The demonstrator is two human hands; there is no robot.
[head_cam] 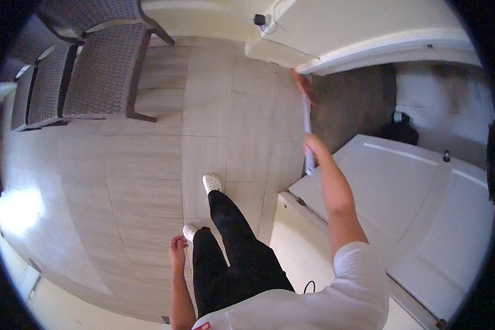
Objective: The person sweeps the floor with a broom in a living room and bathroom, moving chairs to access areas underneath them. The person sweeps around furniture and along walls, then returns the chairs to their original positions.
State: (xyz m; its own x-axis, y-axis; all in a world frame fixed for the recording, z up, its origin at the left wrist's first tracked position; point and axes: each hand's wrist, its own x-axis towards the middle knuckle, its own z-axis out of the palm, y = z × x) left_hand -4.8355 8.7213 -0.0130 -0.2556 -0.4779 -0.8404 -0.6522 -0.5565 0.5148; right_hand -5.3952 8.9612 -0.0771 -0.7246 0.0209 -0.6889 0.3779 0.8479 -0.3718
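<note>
My right hand is closed around a long white handle, part of which sticks out below my fist. At the handle's far end is a reddish-brown head, slightly blurred, by the foot of the door frame; it looks like a brush, though its exact kind is unclear. My left hand hangs low beside my left leg with its fingers loosely curled and nothing seen in it. Under my feet lies a floor of light wood-look tiles.
Woven brown chairs stand in a row at upper left. A white panelled door stands open at right, with a darker-floored room and a black object beyond. A black plug is on the far wall.
</note>
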